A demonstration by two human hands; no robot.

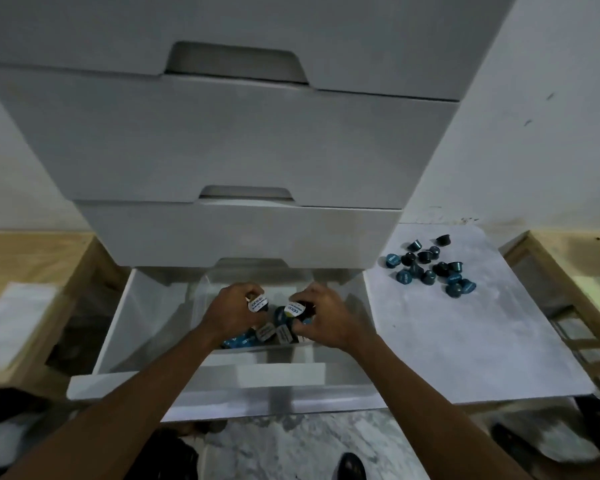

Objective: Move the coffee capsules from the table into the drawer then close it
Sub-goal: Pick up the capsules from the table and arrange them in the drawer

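The bottom drawer [118, 327] of a white drawer unit is pulled open. Both hands are inside it, over a clear compartment that holds several coffee capsules [274, 332]. My left hand [231, 311] grips a capsule with a white label [258, 304]. My right hand [321, 318] grips another capsule with a white and yellow label [294, 310]. A pile of several blue and dark capsules [430, 266] lies on the white table [465, 341] to the right of the drawer.
Three shut drawers [222, 147] rise above the open one. Wooden furniture stands at the left [32, 258] and at the right [568, 258]. A white sheet [14, 323] lies at the left. A dark shoe [352, 465] shows on the marbled floor below.
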